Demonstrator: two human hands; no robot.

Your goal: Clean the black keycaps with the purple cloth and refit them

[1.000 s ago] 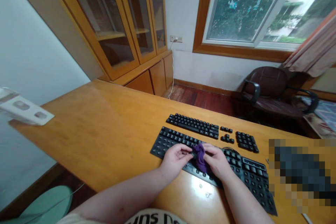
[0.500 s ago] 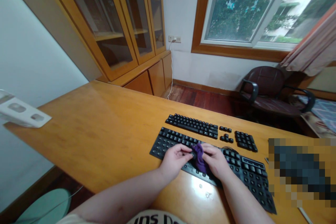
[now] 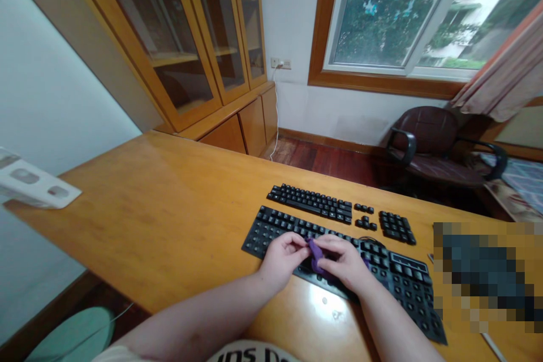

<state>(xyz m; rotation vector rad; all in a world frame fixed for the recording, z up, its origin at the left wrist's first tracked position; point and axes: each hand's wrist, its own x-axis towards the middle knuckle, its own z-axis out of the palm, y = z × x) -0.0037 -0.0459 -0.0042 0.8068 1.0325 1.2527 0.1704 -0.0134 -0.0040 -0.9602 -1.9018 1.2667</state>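
Over the middle of a black keyboard [image 3: 254, 237], partly stripped of its keycaps, my two hands meet. My right hand [image 3: 345, 263] grips a crumpled purple cloth [image 3: 316, 256] between thumb and fingers. Opposite it, my left hand [image 3: 282, 260] is closed in a pinch at the cloth's left edge; whatever sits between its fingertips is hidden. Loose black keycaps [image 3: 311, 202] lie behind the keyboard in their usual layout, with a block of number-pad keycaps [image 3: 396, 227] at the right.
The wooden desk [image 3: 169, 209] bears a white slotted object [image 3: 46, 184] at its left end and a pixelated dark item [image 3: 487, 277] at the right. Beyond stand a glass-door cabinet [image 3: 203, 39] and a brown armchair [image 3: 428, 141]. A green round stool [image 3: 72, 336] is lower left.
My right hand has shifted slightly left, bringing the cloth closer to my left fingertips and bunching it up. My left hand has hardly moved.
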